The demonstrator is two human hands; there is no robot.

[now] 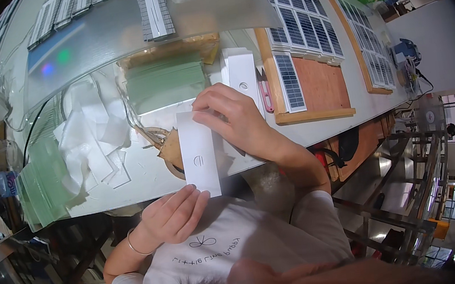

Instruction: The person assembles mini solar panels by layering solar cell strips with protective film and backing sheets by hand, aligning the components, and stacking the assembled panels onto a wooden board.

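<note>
**White strip, held at both ends**

White strip (pixel 198 152) spanned the table edge (pixel 147 190). Left hand (pixel 172 213) pinched its near end; right hand (pixel 234 119) pinched the far end, keeping it taut. Green sheets (pixel 165 84) stacked beyond.

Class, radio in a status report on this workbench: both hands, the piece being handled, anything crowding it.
Left hand pinching near end of white rectangular panel. Right hand pressing far end. Panel spans bench edge. Loose white strips left, green sheet stack beyond.

Card (pixel 198 151) at table (pixel 146 181) front edge; paper strips (pixel 95 142) to its left, wooden board (pixel 318 87) right, stacked sheets (pixel 165 84) behind.
</note>
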